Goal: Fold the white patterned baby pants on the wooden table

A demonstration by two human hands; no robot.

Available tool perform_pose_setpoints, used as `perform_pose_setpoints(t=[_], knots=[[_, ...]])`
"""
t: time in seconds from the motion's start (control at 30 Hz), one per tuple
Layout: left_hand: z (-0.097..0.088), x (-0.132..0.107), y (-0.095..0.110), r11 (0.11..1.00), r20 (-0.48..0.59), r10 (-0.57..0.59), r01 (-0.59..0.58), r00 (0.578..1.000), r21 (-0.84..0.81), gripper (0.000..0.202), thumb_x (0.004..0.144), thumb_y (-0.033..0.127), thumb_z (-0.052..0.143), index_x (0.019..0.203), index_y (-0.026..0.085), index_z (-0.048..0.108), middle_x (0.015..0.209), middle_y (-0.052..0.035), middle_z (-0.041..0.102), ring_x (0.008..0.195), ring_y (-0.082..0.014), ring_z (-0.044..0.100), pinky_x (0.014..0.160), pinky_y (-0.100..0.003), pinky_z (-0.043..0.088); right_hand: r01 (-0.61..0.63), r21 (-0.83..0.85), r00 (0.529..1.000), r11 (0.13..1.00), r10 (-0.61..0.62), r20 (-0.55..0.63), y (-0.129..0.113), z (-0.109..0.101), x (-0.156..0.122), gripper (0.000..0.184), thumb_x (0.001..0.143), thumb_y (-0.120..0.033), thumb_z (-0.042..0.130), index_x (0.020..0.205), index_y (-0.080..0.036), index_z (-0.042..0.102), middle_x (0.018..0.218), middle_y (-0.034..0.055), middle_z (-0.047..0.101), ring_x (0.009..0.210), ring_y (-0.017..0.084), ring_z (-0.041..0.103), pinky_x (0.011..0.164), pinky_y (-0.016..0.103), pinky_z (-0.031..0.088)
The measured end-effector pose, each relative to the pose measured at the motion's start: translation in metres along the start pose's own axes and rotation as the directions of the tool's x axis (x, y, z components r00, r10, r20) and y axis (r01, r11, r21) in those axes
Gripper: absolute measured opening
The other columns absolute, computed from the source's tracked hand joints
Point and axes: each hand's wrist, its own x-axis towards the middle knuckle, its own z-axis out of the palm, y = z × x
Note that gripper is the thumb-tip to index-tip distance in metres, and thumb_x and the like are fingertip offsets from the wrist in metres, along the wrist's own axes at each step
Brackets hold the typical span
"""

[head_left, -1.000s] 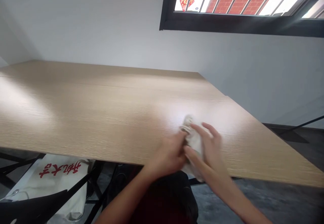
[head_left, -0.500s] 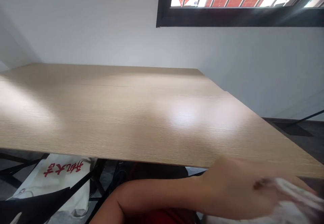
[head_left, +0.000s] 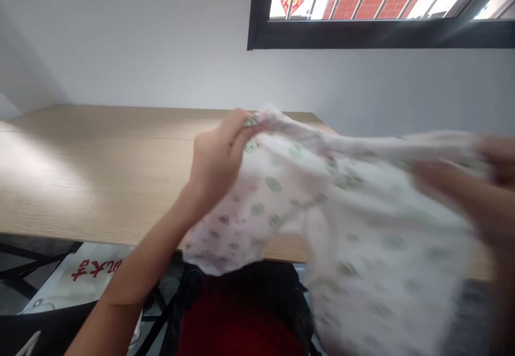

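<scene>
Head view: holding up white printed garment (head_left: 362, 222), spread above near edge of wooden table (head_left: 120, 179). Pinching its upper edge with left hand (head_left: 217, 155), grasping other end with blurred right hand (head_left: 478, 187), facing pale wall (head_left: 140, 39) and dark-framed window (head_left: 362, 34).

Daylight enters through the window (head_left: 374, 33) at the far right, washed out to white in places, with a faint streak of glare across its dark frame. A pale sheen brightens the left of the table (head_left: 120, 184) beside a soft shadow. The right hand (head_left: 470, 184) and the cloth (head_left: 374, 227) are blurred, the left hand (head_left: 217, 157) clearer.
</scene>
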Motion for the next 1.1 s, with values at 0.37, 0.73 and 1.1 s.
perform_pose_setpoints(t=[0.37,0.73,1.1], knots=[[0.074,0.027,-0.160,0.734,0.286,-0.515,0.243,0.808,0.634,0.026,0.091,0.032,0.047,0.106,0.014,0.055,0.106,-0.0090,0.057,0.096,-0.0211,0.055,0.083,-0.040,0.045,0.002,-0.012,0.942,1.000,0.002,0.335,0.056,0.236,0.097,0.028,0.077,-0.015,0.045,0.098,-0.006,0.061,0.091,0.0102,0.063,0.079,0.019,0.059,0.065,0.026,0.046],[0.112,-0.027,-0.083,0.946,0.873,-0.043,-0.260,0.487,0.192,0.045,0.094,0.040,0.032,0.131,0.016,0.042,0.140,-0.0110,0.036,0.129,-0.0249,0.030,0.105,-0.041,0.022,0.431,0.075,0.638,0.899,-0.363,0.679,0.075,0.233,0.068,0.039,0.087,-0.022,0.033,0.115,-0.017,0.060,0.127,0.0056,0.052,0.119,0.020,0.044,0.104,0.037,0.030],[0.013,-0.120,0.026,0.973,0.890,0.219,-0.160,0.399,-0.167,0.037,0.092,0.047,0.037,0.110,0.027,0.062,0.137,-0.0018,0.044,0.127,-0.0273,0.038,0.110,-0.044,0.019,0.536,-0.247,0.601,0.807,-0.159,0.784,0.071,0.232,0.067,0.049,0.096,-0.034,0.014,0.142,-0.022,0.025,0.147,0.0003,0.020,0.135,0.024,0.015,0.105,0.058,0.012]])
